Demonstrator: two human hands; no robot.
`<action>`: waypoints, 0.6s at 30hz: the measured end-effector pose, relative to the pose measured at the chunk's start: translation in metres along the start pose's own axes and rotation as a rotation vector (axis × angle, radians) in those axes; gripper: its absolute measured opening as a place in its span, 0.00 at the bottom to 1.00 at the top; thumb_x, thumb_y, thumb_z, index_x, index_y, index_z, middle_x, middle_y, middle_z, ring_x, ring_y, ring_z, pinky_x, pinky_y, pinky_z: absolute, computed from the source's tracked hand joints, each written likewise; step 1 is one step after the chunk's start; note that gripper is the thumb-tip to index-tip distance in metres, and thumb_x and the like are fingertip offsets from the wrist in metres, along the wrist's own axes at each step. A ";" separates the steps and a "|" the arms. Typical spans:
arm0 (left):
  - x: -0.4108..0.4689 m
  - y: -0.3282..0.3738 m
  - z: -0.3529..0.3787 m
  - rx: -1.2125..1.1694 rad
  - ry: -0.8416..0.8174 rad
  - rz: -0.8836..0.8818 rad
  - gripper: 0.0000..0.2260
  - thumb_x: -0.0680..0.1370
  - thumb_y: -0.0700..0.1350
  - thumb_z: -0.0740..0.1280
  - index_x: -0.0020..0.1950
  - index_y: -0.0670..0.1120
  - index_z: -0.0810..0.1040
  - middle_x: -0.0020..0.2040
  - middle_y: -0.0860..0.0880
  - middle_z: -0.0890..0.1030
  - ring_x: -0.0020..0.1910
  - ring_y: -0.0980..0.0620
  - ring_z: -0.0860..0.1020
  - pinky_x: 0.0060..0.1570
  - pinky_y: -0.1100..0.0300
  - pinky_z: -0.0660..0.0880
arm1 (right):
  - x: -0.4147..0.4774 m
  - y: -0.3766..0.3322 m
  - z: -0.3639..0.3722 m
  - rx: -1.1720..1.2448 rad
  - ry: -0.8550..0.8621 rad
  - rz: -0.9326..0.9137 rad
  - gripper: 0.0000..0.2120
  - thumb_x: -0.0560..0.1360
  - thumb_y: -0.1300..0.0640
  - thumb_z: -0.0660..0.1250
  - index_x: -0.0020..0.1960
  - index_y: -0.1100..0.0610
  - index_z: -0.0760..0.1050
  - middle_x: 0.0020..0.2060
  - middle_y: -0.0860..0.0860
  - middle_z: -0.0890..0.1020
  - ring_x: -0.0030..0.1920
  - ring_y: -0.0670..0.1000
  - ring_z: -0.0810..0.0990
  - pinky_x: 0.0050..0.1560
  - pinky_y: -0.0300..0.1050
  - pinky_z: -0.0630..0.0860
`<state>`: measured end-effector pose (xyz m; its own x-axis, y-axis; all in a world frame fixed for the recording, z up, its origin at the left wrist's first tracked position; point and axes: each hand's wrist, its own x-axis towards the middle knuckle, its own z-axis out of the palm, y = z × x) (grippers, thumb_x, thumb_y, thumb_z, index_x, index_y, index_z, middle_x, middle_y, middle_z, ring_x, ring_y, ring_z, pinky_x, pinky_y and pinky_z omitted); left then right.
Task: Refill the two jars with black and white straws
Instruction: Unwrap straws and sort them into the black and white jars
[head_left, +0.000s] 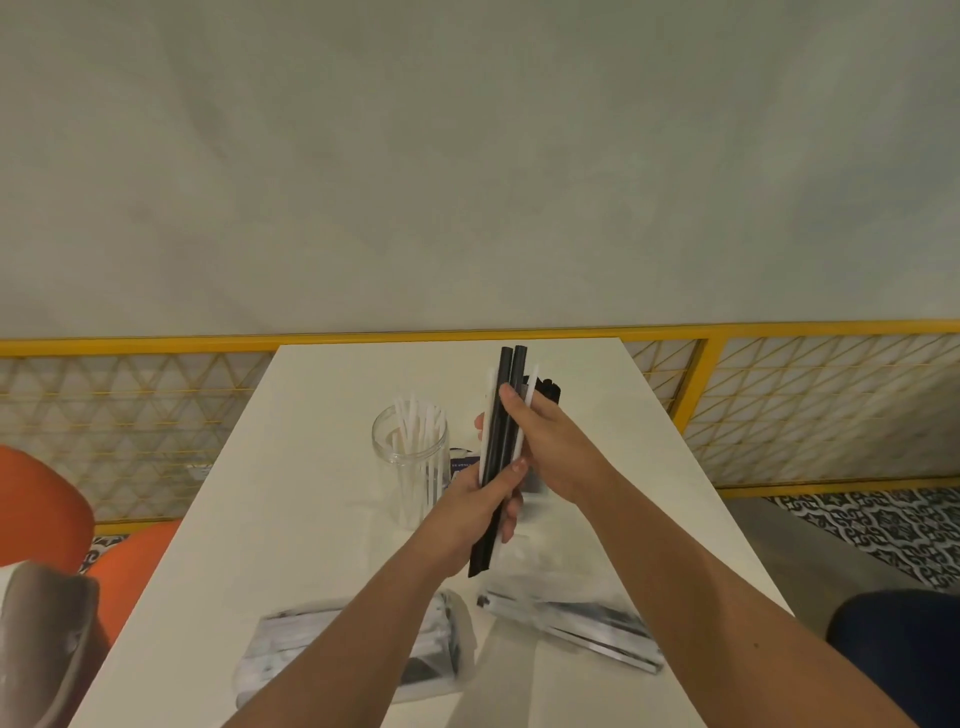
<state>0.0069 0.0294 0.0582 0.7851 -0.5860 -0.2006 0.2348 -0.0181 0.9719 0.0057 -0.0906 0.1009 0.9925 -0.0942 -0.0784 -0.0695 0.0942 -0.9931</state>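
Above the white table (322, 519) I hold a mixed bundle of black and white straws (501, 441) nearly upright. My left hand (480, 506) grips the bundle's lower part. My right hand (545, 441) closes on its upper part, thumb across the black straws. A clear glass jar (410, 457) with several white straws stands just left of the hands. Behind my right hand a second jar with black straws (548, 389) is mostly hidden.
Two clear plastic packs of straws lie on the near table, one at left (353, 649) and one at right (571, 623). A small dark printed item (460, 467) lies beside the jar. A yellow mesh railing (779, 405) runs behind the table. An orange seat (47, 514) sits at left.
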 end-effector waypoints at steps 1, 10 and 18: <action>0.000 0.001 -0.002 -0.011 -0.008 -0.008 0.12 0.78 0.51 0.62 0.41 0.43 0.71 0.27 0.50 0.72 0.23 0.52 0.69 0.28 0.64 0.69 | 0.000 0.002 0.000 0.009 0.009 0.016 0.14 0.79 0.47 0.58 0.56 0.52 0.76 0.46 0.50 0.83 0.51 0.50 0.82 0.55 0.48 0.78; -0.005 0.007 -0.006 -0.168 -0.038 -0.112 0.11 0.80 0.50 0.61 0.43 0.44 0.72 0.28 0.48 0.72 0.22 0.54 0.67 0.23 0.64 0.66 | -0.001 -0.003 0.005 0.194 0.067 0.117 0.10 0.81 0.52 0.55 0.44 0.48 0.73 0.40 0.51 0.79 0.41 0.47 0.79 0.42 0.40 0.75; -0.008 0.011 -0.010 -0.287 -0.063 -0.155 0.12 0.80 0.47 0.60 0.40 0.43 0.73 0.25 0.49 0.70 0.20 0.55 0.65 0.20 0.66 0.64 | 0.007 -0.002 0.012 0.269 0.015 0.223 0.15 0.81 0.51 0.54 0.63 0.58 0.71 0.46 0.54 0.81 0.45 0.51 0.81 0.45 0.46 0.79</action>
<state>0.0092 0.0423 0.0697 0.6925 -0.6434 -0.3264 0.5075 0.1130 0.8542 0.0139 -0.0792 0.1038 0.9541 -0.0560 -0.2944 -0.2537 0.3716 -0.8930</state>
